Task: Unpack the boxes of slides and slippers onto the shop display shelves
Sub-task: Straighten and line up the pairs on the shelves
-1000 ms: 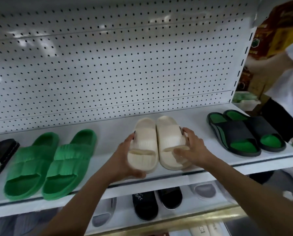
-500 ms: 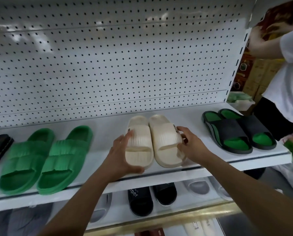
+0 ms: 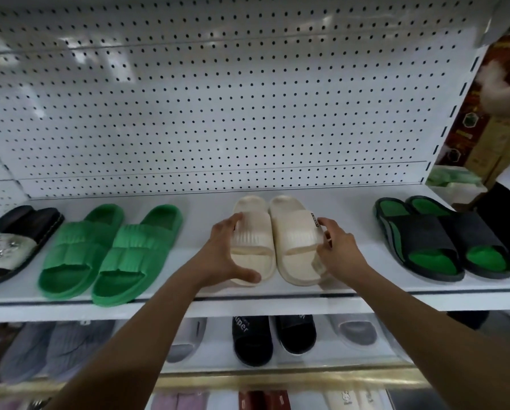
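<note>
A pair of cream slides stands side by side on the white display shelf (image 3: 188, 294), toes toward me. My left hand (image 3: 227, 255) grips the left cream slide (image 3: 253, 232) around its outer edge, thumb at the front rim. My right hand (image 3: 339, 250) holds the outer side of the right cream slide (image 3: 295, 235), fingers on the strap by a small dark label. Both slides rest flat on the shelf and touch each other.
A green pair (image 3: 105, 253) sits left of the cream pair, a black pair with green insoles (image 3: 443, 238) to the right, a black jewelled sandal (image 3: 8, 244) at far left. Lower shelves hold grey and black slides (image 3: 252, 338). Another person (image 3: 502, 93) stands at the right.
The cream pair has been pushed slightly farther back on the shelf with both hands still on it. The view has shifted, showing more of the left side.
</note>
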The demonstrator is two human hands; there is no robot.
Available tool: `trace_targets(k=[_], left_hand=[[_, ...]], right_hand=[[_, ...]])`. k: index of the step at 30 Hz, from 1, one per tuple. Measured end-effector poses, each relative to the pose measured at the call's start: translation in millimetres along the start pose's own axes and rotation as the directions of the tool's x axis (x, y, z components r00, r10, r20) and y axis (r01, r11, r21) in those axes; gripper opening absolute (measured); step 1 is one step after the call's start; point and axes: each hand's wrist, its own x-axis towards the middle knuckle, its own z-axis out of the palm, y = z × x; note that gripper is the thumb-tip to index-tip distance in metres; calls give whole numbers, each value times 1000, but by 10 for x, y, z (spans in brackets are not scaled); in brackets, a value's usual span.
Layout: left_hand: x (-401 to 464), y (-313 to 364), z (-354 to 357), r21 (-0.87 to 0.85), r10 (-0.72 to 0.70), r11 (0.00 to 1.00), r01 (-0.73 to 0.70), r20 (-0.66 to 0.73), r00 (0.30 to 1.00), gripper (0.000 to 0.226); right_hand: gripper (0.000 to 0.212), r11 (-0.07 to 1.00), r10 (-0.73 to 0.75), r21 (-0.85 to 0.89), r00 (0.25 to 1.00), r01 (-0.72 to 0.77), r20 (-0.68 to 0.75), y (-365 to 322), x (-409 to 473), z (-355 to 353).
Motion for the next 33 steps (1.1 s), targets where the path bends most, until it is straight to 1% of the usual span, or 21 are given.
trace_targets(k=[5,8,11,13,15,16,18,20,21,22,23,25,27,29,30,31,33], left_hand=[[-19,25,1,-8,-9,1000,9,-3,1000,130],[-59,25,18,-28,-15,1000,14,-16,1000,127],[-173,0,27,-72,-1,997,-2,-36,999,121],[-288,-29,-16,-74,30,997,-35,-59,998,115],[-410,-98,-120,-42,67,997,-72,-116,991,109],[-465,-154,-197,-14,83,996,-86,-151,985,105],[-580,-293,-397,29,88,996,-84,-216,972,98],[-703,-489,-648,61,70,997,-55,-300,951,92],[-770,-610,-790,82,50,996,-23,-339,940,90],[-837,-750,-931,106,30,994,11,-377,926,88],[-904,-917,-1072,122,-2,991,57,-410,912,88],[-1026,-1256,-1346,115,-82,981,154,-474,877,89],[-1107,-1577,-1600,105,-147,967,232,-515,844,94],[-1178,-1775,-1789,67,-217,958,280,-470,855,106],[-1197,-1858,-1850,20,-237,963,270,-425,874,114],[-1215,-1924,-1888,-38,-250,967,254,-366,896,118],[-1195,-2106,-1914,-140,-254,965,222,-290,923,121]], right_hand=[[57,1000,2,10,998,-2,59,33,2,-26],[60,1000,-3,-24,999,4,37,6,-10,-21],[62,994,-2,-107,1000,3,16,-47,-73,-19],[60,992,-6,-124,999,0,-46,-141,-166,-28],[51,996,-57,-81,979,42,-195,-265,-259,-10],[48,994,-102,-60,957,89,-273,-341,-291,9],[51,976,-205,-12,904,217,-375,-541,-345,92],[53,942,-292,28,859,334,-420,-802,-398,257],[51,927,-318,55,853,372,-414,-952,-429,375],[50,911,-343,88,859,403,-381,-1116,-466,515],[50,895,-375,118,870,429,-319,-1278,-510,673],[56,885,-419,165,899,436,-130,-1593,-613,1010],[68,907,-404,163,911,388,79,-1851,-690,1352],[84,932,-362,107,909,347,205,-2041,-739,1662],[90,942,-336,76,911,327,240,-2107,-748,1792],[94,950,-310,48,914,309,262,-2162,-753,1900],[92,963,-264,10,928,271,265,-2241,-743,2055]])
